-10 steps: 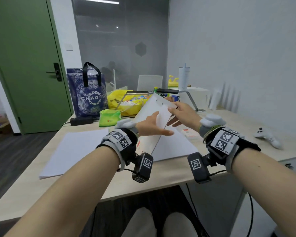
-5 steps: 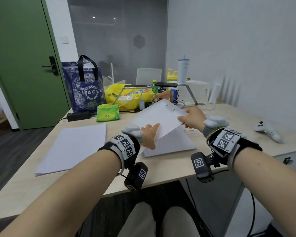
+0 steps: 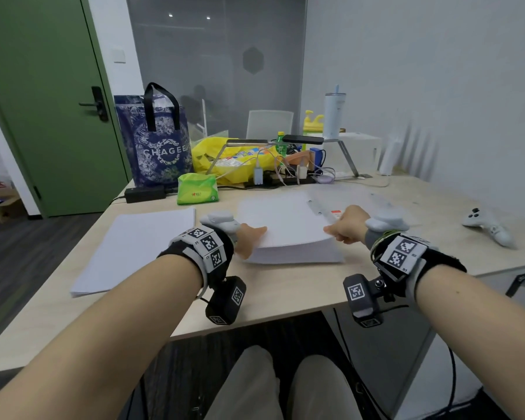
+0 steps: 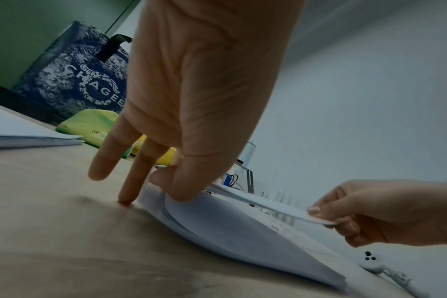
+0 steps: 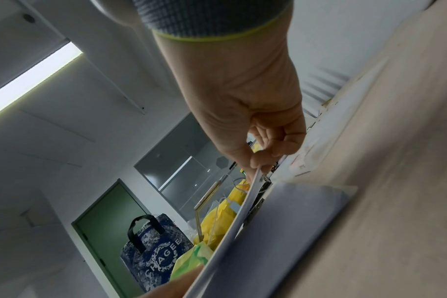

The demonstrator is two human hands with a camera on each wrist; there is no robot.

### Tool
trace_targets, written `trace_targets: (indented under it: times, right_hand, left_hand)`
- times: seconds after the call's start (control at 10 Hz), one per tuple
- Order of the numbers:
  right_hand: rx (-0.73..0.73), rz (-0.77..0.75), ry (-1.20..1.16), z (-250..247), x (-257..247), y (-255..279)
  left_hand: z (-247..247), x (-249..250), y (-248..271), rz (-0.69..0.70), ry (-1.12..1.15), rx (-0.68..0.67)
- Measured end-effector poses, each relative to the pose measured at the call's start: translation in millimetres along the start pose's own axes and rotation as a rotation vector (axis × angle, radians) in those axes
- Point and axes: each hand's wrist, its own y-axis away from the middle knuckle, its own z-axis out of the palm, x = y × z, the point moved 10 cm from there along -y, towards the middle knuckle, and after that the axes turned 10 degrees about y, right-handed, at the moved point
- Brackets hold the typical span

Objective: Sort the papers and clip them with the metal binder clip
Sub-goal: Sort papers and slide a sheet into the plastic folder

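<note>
Two stacks of paper lay on the desk [image 3: 285, 298]: a loose one [image 3: 128, 247] toward its left edge, and the clipped sheaf [image 3: 285, 219] we held over a flat stack [image 3: 297, 256] near the front edge. Our left hand [image 3: 249, 241] pinched the sheaf's near left corner, thumb on top; our right hand [image 3: 346, 228] pinched its right edge, that side raised. The metal binder clip [image 5: 264, 178] sat at the far edge. We judged uneven lowering could skew the sheaf across the stack below.

Blue tote bag [image 3: 155, 140], green tissue pack [image 3: 197, 188], white controller [image 3: 488, 226].
</note>
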Motion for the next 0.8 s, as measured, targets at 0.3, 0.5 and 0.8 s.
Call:
trace_targets:
  times: [0.3, 0.5, 0.8]
  right_hand:
    - [-0.123, 0.061, 0.105, 20.3, 16.3, 11.1]
    - [-0.245, 0.083, 0.169, 29.5, 21.0, 15.5]
    - [-0.206, -0.041, 0.282, 33.4, 2.6, 11.9]
  left_hand:
    - [2.2, -4.6, 12.3, -0.016, 0.236, -0.247]
    - [4.9, -35.7, -12.5, -0.161, 0.603, -0.170]
    - [1.3, -15.7, -4.1, -0.116, 0.614, 0.099]
